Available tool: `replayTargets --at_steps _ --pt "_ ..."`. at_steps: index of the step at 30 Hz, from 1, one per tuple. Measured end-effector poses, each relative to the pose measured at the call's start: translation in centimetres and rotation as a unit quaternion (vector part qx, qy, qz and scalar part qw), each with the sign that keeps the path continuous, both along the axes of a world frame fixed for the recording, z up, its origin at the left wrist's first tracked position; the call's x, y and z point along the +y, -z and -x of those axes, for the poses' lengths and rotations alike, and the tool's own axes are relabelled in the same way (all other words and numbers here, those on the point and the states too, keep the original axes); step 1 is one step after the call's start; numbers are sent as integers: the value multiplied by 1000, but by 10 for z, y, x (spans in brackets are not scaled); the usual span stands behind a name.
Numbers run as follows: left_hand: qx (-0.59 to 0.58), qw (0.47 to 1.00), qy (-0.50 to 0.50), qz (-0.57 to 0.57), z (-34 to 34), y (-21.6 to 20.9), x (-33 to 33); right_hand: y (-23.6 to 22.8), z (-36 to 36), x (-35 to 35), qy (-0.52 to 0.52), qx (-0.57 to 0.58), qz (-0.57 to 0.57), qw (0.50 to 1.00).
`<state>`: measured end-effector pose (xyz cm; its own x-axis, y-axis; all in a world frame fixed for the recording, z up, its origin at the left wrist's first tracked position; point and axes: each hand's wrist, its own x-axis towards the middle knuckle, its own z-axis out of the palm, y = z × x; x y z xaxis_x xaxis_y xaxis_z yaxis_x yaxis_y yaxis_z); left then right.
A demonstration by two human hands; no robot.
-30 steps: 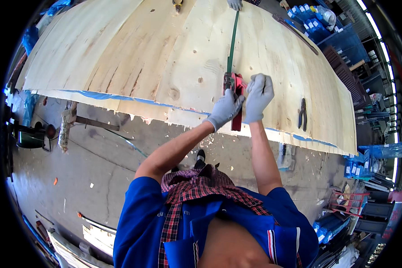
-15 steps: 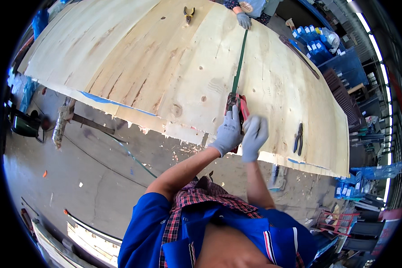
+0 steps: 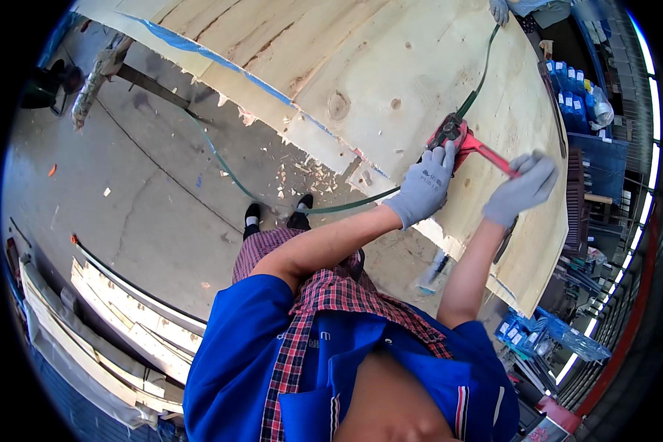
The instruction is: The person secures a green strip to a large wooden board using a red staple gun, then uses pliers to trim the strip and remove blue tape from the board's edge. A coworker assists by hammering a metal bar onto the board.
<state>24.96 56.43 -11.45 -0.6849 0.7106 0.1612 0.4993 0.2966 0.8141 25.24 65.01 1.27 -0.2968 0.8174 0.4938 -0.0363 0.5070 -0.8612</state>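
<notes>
My left hand (image 3: 429, 184), in a grey glove, is closed around the body of a hand strapping tensioner (image 3: 449, 131) on the plywood. From the tool a red lever handle sticks out to the right. At its end is my gloved right hand (image 3: 524, 188), fingers curled over the grip and slightly blurred. A green strap (image 3: 486, 66) runs from the tool to the far edge, where a co-worker's gloved hand (image 3: 499, 10) touches it. The strap's other end (image 3: 353, 205) passes under my left wrist and hangs down to the floor.
The large plywood stack (image 3: 390, 66) has ragged near edges, with blue film (image 3: 199, 48) showing between layers. Dark pliers (image 3: 505, 241) lie partly behind my right forearm. Wood chips (image 3: 302, 177) litter the floor. Blue-wrapped bundles (image 3: 571, 96) stand at the right.
My view has shifted, so the plywood sits higher. The red handle has swung out to the right with my right hand at its end. The strap now bows instead of running straight.
</notes>
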Motion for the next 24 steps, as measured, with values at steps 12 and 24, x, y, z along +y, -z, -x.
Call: replayTargets --at_steps 12,24 --pt "22 999 -23 -34 -7 -9 16 -13 78 103 3 -16 46 999" --pt "85 995 18 45 4 -5 17 62 -32 -39 -52 70 -72 994"
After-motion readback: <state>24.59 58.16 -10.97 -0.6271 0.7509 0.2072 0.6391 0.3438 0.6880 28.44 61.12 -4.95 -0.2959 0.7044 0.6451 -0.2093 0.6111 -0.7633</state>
